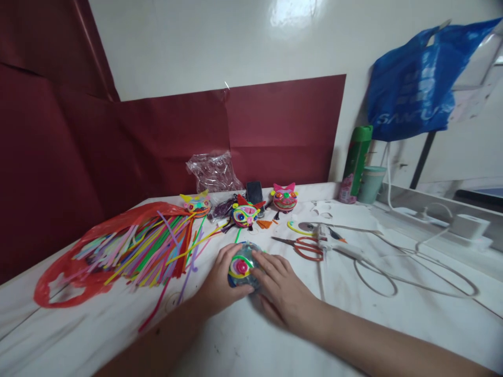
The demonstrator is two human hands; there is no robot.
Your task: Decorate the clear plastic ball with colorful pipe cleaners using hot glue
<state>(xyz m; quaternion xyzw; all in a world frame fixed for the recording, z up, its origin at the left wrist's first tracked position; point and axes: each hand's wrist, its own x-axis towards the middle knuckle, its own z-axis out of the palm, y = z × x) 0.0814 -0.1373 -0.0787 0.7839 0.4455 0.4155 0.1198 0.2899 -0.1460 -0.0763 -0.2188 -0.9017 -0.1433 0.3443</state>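
Between my two hands is a round blue craft ball, with a green, yellow and white ring around a pink centre on its near side. My left hand wraps its left side, thumb along the bottom. My right hand covers its right side, fingers laid over the top. Just behind it stands a decorated animal-head ball with red ears. A pink one and a yellow-eared one sit farther back. Red-handled scissors lie to the right of my hands.
Many coloured pipe cleaners spill from a red plastic bag on the left. A white glue gun with its cable lies at right. Behind are a dark phone, clear plastic, a green spray can and a cup.
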